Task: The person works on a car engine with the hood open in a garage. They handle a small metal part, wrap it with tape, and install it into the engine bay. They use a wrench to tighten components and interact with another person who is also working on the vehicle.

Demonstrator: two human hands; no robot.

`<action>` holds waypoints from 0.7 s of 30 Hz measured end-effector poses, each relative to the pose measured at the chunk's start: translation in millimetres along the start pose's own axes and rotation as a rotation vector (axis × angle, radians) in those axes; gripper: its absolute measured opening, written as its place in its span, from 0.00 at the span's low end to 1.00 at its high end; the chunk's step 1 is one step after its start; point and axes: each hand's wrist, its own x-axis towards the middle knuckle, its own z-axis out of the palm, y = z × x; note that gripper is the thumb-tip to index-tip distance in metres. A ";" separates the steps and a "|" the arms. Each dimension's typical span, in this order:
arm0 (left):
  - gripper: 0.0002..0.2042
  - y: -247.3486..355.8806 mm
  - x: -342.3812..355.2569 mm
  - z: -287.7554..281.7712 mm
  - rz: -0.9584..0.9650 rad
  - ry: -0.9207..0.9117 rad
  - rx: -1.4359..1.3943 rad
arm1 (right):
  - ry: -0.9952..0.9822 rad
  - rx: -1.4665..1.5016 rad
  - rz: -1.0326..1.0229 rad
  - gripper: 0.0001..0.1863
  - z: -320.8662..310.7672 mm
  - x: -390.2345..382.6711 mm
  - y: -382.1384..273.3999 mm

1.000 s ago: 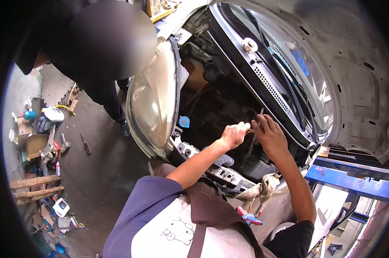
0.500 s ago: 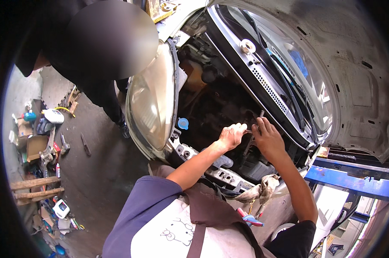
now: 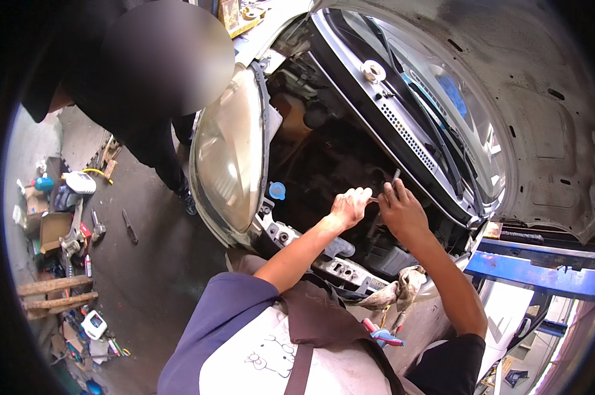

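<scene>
Both hands are over the open engine bay [image 3: 330, 155] of a car. My left hand [image 3: 351, 205] is closed like a fist around one end of a thin metal bar [image 3: 373, 199], which runs across to my right hand. Curled fingers of my right hand [image 3: 402, 212] grip a slim metal rod [image 3: 396, 175]; its upper end sticks out above them, and its lower part goes down into the dark bay. Whether bar and rod are one tool I cannot tell. A blue round cap [image 3: 277, 191] lies left of my left hand, beside the front crossmember [image 3: 284, 232].
A cloudy headlight [image 3: 228, 151] is at the left, with a person in dark clothes [image 3: 139, 141] standing beyond it. The raised hood [image 3: 547, 125] arches at the right. A tape roll [image 3: 373, 71] sits below the windshield. A rag [image 3: 409, 283] hangs at the front edge. Tools and boxes [image 3: 55, 230] litter the floor.
Both hands stay at the same spot over the bay, still gripping the bar and rod. The whole view has shifted slightly, and the rod's upper end leans a little differently.
</scene>
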 end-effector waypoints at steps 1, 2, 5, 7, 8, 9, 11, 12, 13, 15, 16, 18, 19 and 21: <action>0.05 -2.2 -1.8 4.6 -0.015 -0.001 0.004 | -0.179 0.165 0.219 0.16 3.6 7.1 -2.6; 0.05 -4.0 -2.5 9.6 -0.031 0.000 0.009 | -0.357 0.330 0.437 0.19 5.6 18.0 -7.6; 0.05 4.0 -3.2 13.2 -0.098 0.046 0.037 | -0.446 1.614 1.351 0.33 24.1 9.9 -1.1; 0.05 4.2 0.0 15.7 -0.044 -0.012 0.050 | -0.369 1.249 1.156 0.25 59.0 -18.1 -3.1; 0.05 4.6 -2.2 16.2 -0.049 -0.020 0.042 | -0.321 1.046 1.032 0.21 65.6 -22.8 -5.3; 0.05 -0.6 -5.5 13.5 -0.073 -0.006 0.049 | -0.235 0.838 0.807 0.17 27.8 -7.3 -4.8; 0.05 -6.0 -6.5 13.0 -0.076 0.030 0.059 | -0.100 0.449 0.447 0.09 -16.8 6.6 -2.8; 0.05 -6.3 -4.5 13.5 -0.057 0.040 0.058 | -0.076 0.345 0.329 0.10 -17.8 6.7 -3.2; 0.05 -6.1 -5.7 14.4 -0.062 0.034 0.064 | -0.051 0.242 0.209 0.10 -17.6 6.5 -3.7; 0.05 -4.1 -4.5 15.5 -0.069 0.030 0.067 | -0.051 0.284 0.213 0.10 1.9 2.7 -8.0; 0.05 -3.3 -5.7 16.7 -0.076 0.038 0.063 | -0.056 0.303 0.210 0.11 13.5 0.4 -9.0; 0.05 -3.4 -4.9 18.8 -0.094 0.049 0.054 | -0.226 0.881 0.865 0.18 26.7 4.4 -16.0; 0.05 -4.5 -2.2 17.5 -0.100 0.059 0.058 | -0.301 1.166 1.195 0.22 33.9 8.7 -19.7; 0.05 -4.0 -3.2 20.4 -0.107 0.019 0.027 | -0.150 0.989 1.084 0.30 40.8 2.3 -25.0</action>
